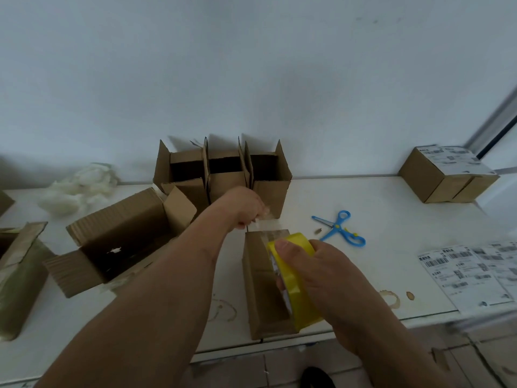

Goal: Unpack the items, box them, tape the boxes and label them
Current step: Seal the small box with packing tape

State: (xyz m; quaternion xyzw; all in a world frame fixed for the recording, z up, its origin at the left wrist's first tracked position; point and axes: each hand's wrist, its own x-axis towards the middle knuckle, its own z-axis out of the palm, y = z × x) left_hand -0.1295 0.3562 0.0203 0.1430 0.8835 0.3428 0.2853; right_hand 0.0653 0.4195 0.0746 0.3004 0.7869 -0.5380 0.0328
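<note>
A closed cardboard box (258, 287) lies lengthwise near the table's front edge. My right hand (321, 273) grips a yellow roll of clear tape (293, 278) over the box's top. My left hand (246, 210) pinches the free end of the tape strip (268, 225) just past the box's far end. Clear tape stretches from the roll to my left fingers. Blue scissors (340, 228) lie to the right of the box. Sheets of shipping labels (470, 273) lie at the right edge.
Three open empty boxes (223, 177) stand in a row against the wall. A larger open carton (123, 242) lies on its side at the left, with white packing filler (75, 189) behind it. A labelled closed box (447, 175) sits at the back right.
</note>
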